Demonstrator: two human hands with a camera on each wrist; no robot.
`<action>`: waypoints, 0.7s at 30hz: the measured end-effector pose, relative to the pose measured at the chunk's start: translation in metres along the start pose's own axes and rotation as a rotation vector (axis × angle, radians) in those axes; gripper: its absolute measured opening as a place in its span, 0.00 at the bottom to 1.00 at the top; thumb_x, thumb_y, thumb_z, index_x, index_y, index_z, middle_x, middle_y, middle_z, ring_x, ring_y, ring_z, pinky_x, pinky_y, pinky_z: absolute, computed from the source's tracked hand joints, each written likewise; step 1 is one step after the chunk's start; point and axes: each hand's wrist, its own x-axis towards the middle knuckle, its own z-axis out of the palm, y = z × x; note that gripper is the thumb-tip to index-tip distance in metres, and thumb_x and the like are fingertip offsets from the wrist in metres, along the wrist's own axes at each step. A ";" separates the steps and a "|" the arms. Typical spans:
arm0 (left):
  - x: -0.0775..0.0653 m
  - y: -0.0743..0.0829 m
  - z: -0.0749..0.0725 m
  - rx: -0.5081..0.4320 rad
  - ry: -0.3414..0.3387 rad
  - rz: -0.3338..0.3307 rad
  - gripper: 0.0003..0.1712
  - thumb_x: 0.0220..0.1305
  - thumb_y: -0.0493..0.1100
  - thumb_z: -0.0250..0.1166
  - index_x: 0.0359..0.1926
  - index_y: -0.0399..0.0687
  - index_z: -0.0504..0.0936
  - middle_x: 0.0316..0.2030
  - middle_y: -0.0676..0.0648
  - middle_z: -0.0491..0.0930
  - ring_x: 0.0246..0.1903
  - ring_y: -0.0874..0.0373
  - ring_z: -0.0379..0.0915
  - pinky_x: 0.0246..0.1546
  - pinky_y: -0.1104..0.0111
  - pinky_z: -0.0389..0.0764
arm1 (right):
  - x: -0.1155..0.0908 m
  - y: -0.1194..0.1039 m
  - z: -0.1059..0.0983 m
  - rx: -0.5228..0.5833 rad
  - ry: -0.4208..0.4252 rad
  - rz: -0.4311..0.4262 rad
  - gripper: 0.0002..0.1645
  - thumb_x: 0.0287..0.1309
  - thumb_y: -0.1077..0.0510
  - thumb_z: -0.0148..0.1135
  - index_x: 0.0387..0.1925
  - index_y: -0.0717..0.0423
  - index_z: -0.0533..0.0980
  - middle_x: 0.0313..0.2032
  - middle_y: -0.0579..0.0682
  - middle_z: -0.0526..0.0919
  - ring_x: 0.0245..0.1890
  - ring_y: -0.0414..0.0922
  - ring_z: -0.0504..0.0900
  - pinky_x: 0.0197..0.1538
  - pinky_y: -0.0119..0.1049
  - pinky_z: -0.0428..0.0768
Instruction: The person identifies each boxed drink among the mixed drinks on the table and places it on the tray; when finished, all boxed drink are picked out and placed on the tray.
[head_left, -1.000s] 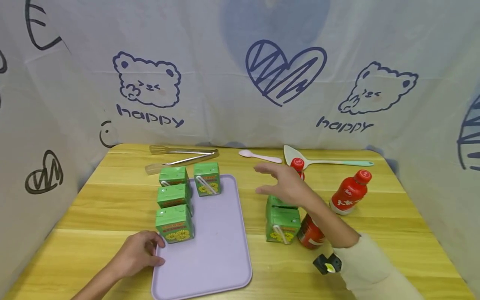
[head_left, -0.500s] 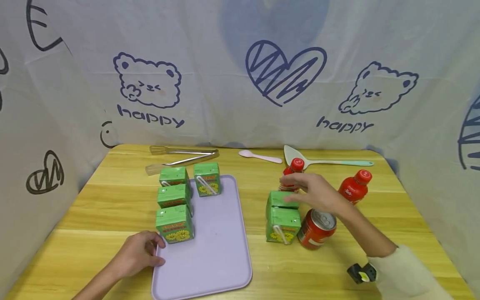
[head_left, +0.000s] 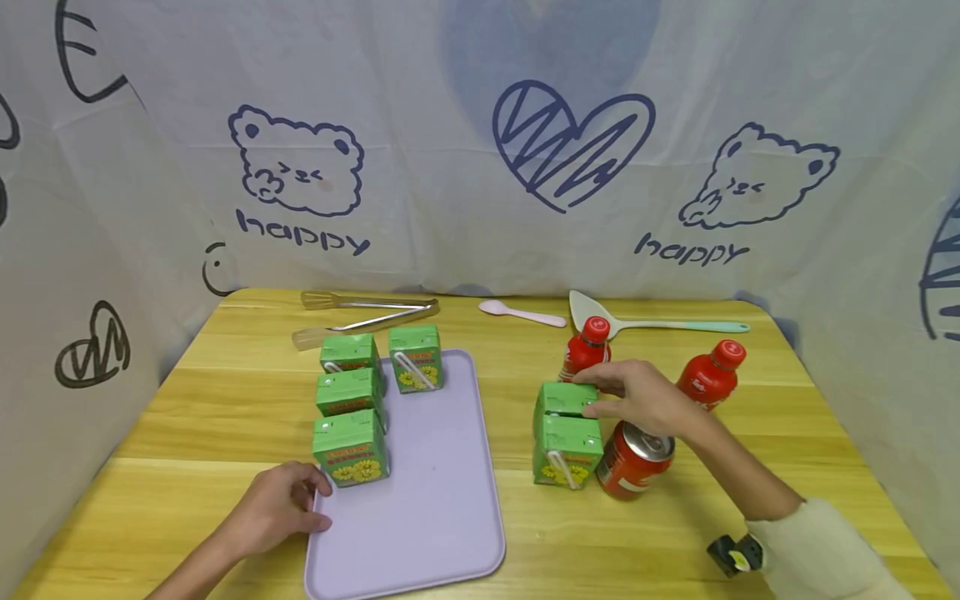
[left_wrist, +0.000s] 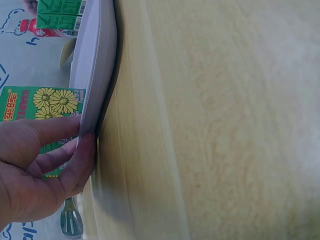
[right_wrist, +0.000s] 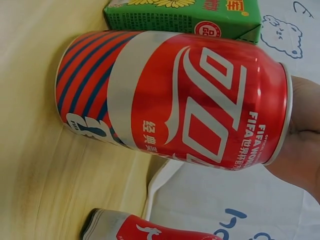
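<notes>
My left hand (head_left: 279,507) pinches the left rim of a lilac tray (head_left: 435,508), thumb and fingers on either side of the edge in the left wrist view. Several green drink cartons with yellow flowers stand on it, the nearest carton (head_left: 351,450) beside that hand. At the right, my right hand (head_left: 656,404) reaches over the rear of two more cartons, its thumb and fingertips spread at the top of that rear carton (head_left: 558,395). The front carton (head_left: 567,450) stands against it. In the right wrist view a red soda can (right_wrist: 175,100) hides most of the hand.
The same can stands right of the front carton. Two red bottles stand behind and beside my right hand, one bottle (head_left: 581,354) behind the cartons, the other bottle (head_left: 708,379) farther right. Tongs (head_left: 367,317), a pink spoon (head_left: 521,313) and a spatula (head_left: 660,326) lie along the back edge.
My right hand has moved from beside the tray back to the right and down onto the rear carton. The left hand and the tray have stayed put.
</notes>
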 end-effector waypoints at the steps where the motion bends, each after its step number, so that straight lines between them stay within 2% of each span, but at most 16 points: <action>1: 0.000 0.000 0.000 0.000 0.000 0.002 0.19 0.36 0.34 0.77 0.31 0.42 0.79 0.22 0.49 0.74 0.23 0.59 0.68 0.21 0.72 0.70 | 0.000 0.000 0.000 -0.004 0.005 0.004 0.25 0.54 0.57 0.67 0.54 0.59 0.76 0.52 0.57 0.81 0.55 0.56 0.79 0.55 0.51 0.77; 8: 0.000 0.001 0.000 0.004 0.000 -0.006 0.18 0.36 0.33 0.77 0.31 0.42 0.79 0.22 0.49 0.73 0.23 0.59 0.67 0.21 0.72 0.70 | -0.003 -0.002 0.001 -0.025 0.037 0.019 0.25 0.54 0.57 0.67 0.54 0.60 0.76 0.53 0.59 0.80 0.54 0.60 0.78 0.54 0.53 0.76; 12: 0.001 0.000 -0.001 0.010 -0.003 0.000 0.18 0.36 0.34 0.77 0.31 0.43 0.79 0.22 0.49 0.73 0.24 0.59 0.67 0.21 0.72 0.70 | 0.000 0.000 0.001 0.010 0.012 0.029 0.27 0.53 0.56 0.68 0.55 0.60 0.75 0.53 0.59 0.80 0.54 0.59 0.79 0.54 0.51 0.77; 17: 0.001 -0.002 -0.001 0.010 -0.010 0.019 0.19 0.37 0.35 0.78 0.32 0.41 0.79 0.23 0.49 0.74 0.24 0.59 0.67 0.21 0.72 0.69 | 0.004 0.006 0.000 0.049 -0.027 -0.011 0.29 0.53 0.56 0.68 0.56 0.62 0.74 0.53 0.60 0.80 0.53 0.57 0.80 0.53 0.49 0.78; 21: 0.001 -0.001 0.000 0.005 -0.006 -0.012 0.18 0.36 0.34 0.78 0.31 0.42 0.79 0.23 0.49 0.74 0.24 0.59 0.67 0.21 0.72 0.70 | 0.007 0.009 0.000 0.080 -0.051 -0.031 0.29 0.53 0.56 0.68 0.56 0.62 0.74 0.54 0.60 0.79 0.53 0.57 0.79 0.54 0.49 0.78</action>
